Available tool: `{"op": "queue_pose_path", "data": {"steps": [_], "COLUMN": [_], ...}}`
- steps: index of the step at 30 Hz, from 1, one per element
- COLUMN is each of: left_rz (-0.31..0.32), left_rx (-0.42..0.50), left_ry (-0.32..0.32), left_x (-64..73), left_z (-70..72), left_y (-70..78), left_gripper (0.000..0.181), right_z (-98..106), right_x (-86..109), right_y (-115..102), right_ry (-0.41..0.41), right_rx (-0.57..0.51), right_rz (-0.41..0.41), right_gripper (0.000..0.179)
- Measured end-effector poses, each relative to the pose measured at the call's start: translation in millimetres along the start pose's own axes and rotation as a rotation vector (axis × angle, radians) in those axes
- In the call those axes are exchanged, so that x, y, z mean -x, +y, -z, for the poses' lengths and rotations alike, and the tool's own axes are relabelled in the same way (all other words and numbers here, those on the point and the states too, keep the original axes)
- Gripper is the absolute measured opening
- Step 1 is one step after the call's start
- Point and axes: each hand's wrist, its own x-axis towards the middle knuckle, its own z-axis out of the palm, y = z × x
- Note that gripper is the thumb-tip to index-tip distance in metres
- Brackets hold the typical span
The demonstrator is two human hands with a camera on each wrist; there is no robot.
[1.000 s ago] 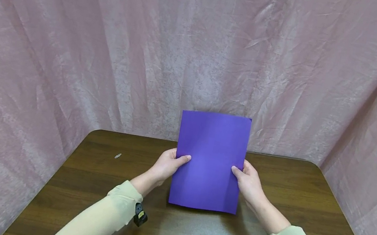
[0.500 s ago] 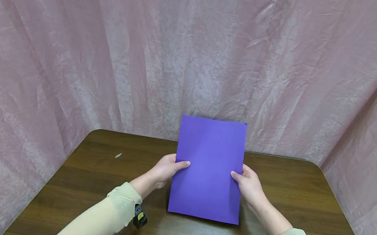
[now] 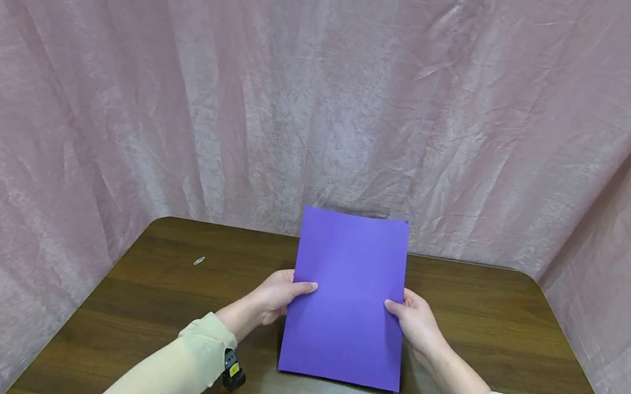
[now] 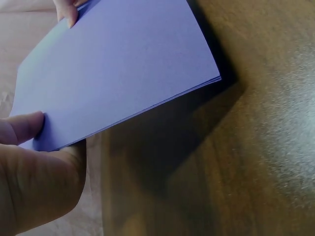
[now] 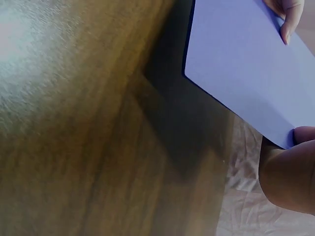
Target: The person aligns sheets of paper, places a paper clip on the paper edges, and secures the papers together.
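Note:
A stack of purple paper sheets (image 3: 347,298) is held up over the table, its near edge low and its far edge raised. My left hand (image 3: 279,293) grips the left edge, thumb on top and fingers behind. On the opposite edge my right hand (image 3: 419,322) holds it the same way. In the left wrist view the paper (image 4: 133,59) shows more than one layer along its edge, and its shadow falls on the wood below. The right wrist view shows the right thumb pressing on the paper (image 5: 246,64) near its side edge.
A small white paper clip (image 3: 199,260) lies on the brown wooden table (image 3: 161,310), left of the left hand. Pink curtains (image 3: 332,89) hang behind the table's far edge and along both sides.
Both hands have lowered the purple paper and brought it nearer the body; its top edge sits lower against the curtain. The grip on both edges is the same. The paper clip stays put.

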Motion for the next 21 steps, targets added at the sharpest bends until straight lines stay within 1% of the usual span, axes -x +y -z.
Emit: {"op": "queue_pose_path", "data": {"steps": [4,11,18,21], "left_rz": [0.013,0.018,0.035,0.03], "left_rx": [-0.002,-0.006,0.022,0.04], "left_ry": [-0.002,-0.002,0.006,0.006], "left_x": [0.1,0.1,0.2,0.5], "left_z": [0.4,0.1,-2.4,-2.5], "left_y": [-5.3,-12.6,-15.3,-16.7], "left_gripper": [0.027,0.032,0.032,0.031], "right_z": [-0.6,-1.8,-1.3,-1.3], "right_x": [1.0,2.6,1.7,1.0], "right_y": [6.0,13.2,19.3,21.3], "right_ry": [-0.001,0.026,0.034,0.034], "right_rx": [-0.016,0.005,0.011,0.007], "right_rz": [-0.014,-0.034,-0.027,-0.027], "right_gripper": [0.036,0.034,0.034,0.034]}}
